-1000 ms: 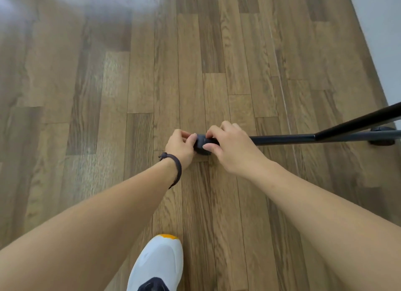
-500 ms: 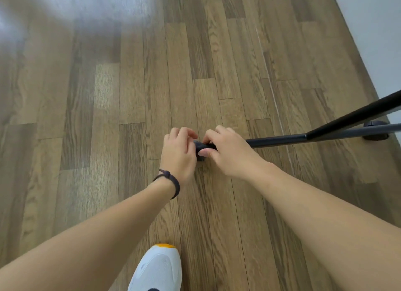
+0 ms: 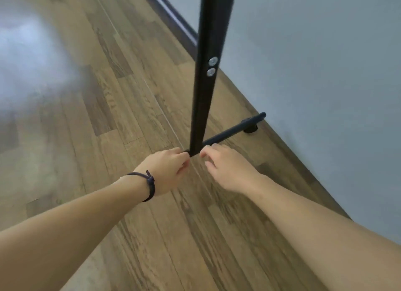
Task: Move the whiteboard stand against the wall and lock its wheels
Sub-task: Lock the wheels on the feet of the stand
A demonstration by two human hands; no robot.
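The stand's black upright post rises from a low black foot bar that lies across the wood floor toward the grey wall. The far end of the foot bar sits just beside the wall, and a dark wheel shows under it there, close to the line where floor and wall meet. Whether that wheel is locked cannot be told. Two silver bolts are set one above the other on the post's face.

At the foot of the post, both hands reach down. The left hand is curled, its fingers closed and touching the near end of the foot bar where the post joins it; what they grip underneath is hidden. A dark cord band circles the left wrist. The right hand is just beside the post on the other side, its fingers loosely bent and spread, holding nothing, with the fingertips close to the bar but seemingly apart from it.

A pale glare spreads over the floor toward its far left.
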